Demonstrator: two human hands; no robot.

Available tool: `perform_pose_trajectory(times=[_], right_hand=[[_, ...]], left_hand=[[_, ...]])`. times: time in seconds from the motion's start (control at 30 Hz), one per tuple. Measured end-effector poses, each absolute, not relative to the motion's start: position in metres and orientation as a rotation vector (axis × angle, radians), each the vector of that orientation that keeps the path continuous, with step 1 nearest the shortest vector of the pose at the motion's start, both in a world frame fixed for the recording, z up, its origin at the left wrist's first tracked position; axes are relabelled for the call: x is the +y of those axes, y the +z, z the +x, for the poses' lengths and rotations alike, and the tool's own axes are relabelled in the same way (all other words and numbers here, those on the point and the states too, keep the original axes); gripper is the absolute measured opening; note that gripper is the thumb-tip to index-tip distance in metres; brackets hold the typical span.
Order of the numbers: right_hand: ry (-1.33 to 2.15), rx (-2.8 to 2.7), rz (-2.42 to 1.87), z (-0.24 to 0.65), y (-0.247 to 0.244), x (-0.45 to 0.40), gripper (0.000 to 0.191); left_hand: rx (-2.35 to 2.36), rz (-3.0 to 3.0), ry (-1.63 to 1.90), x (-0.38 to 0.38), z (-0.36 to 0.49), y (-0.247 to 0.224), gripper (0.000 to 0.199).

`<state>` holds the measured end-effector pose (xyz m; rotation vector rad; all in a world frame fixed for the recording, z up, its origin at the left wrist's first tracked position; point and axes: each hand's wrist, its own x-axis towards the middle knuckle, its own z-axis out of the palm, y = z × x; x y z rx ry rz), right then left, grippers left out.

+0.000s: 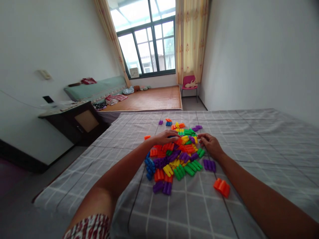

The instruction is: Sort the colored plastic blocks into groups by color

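Observation:
A heap of plastic building blocks [174,156] in orange, purple, green, yellow and blue lies on the checked cloth; each block looks like short tubes joined side by side. My left hand [166,137] rests over the upper left of the heap, fingers stretched out across it, with a dark blue block partly hidden beneath. At the right edge of the heap, my right hand [210,143] has its thumb and fingers drawn together beside the yellow and purple blocks. Whatever is between those fingertips is too small to make out. Apart from the heap lie a purple block [209,165] and an orange block [221,187].
Grey checked cloth [99,172] covers the surface under the blocks. Beyond its far edge stands a low bed [154,98] with a brown mat. A dark cabinet [74,122] is at the left, and a pink chair [189,82] stands by the curtain.

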<state>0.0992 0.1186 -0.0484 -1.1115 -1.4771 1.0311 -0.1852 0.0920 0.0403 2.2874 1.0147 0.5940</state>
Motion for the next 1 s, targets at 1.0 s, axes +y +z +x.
perform_pose_trajectory(times=[1.0], right_hand=[[0.58, -1.423, -1.259, 0.105, -0.05, 0.132, 0.027]], left_hand=[[0.944, 2.313, 0.411, 0.149, -0.136, 0.034, 0.05]])
